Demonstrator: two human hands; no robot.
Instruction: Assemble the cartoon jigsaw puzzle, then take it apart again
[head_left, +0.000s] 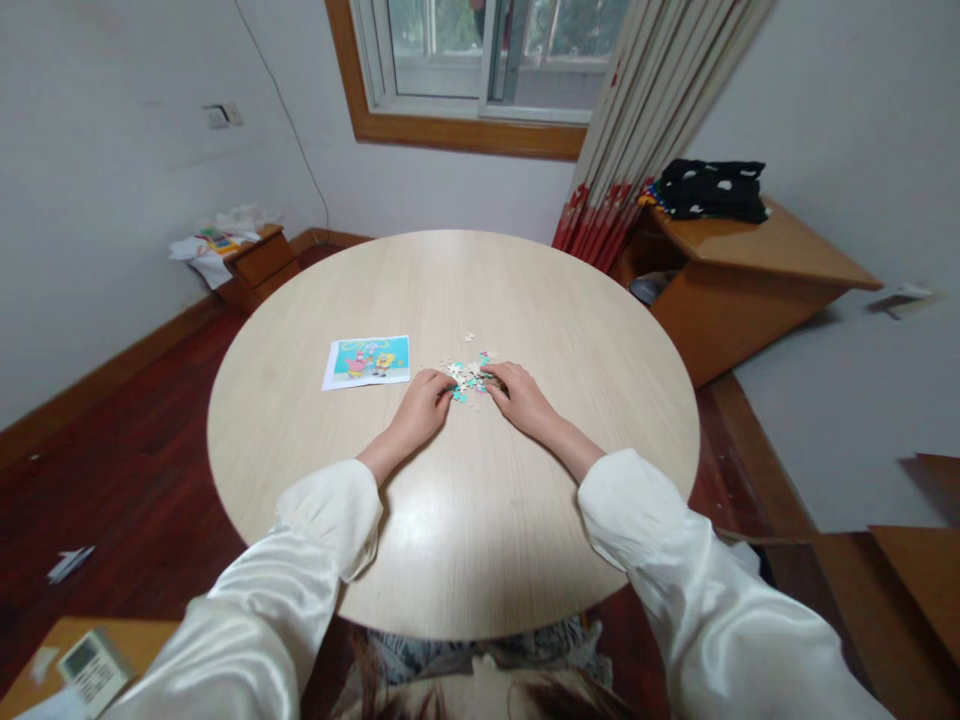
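A small heap of jigsaw puzzle pieces (468,377), white, grey and turquoise, lies near the middle of the round table (450,510). From the left, my left hand (427,405) curls its fingers and thumb round pieces at the heap's edge. My right hand (523,400) does likewise on the opposite side, with pieces between its thumb and bent fingers. Exactly which pieces each hand grips is hidden. One loose piece (469,338) lies just beyond the heap. Left of it is a printed picture sheet (371,361) with cartoon figures on turquoise.
A remote control (96,672) rests on a wooden surface at bottom left. A small cabinet (262,262) with papers stands back left. At the right, a wooden desk (780,270) bears a black patterned cloth (712,190). A curtain (645,110) hangs beside the window (487,55).
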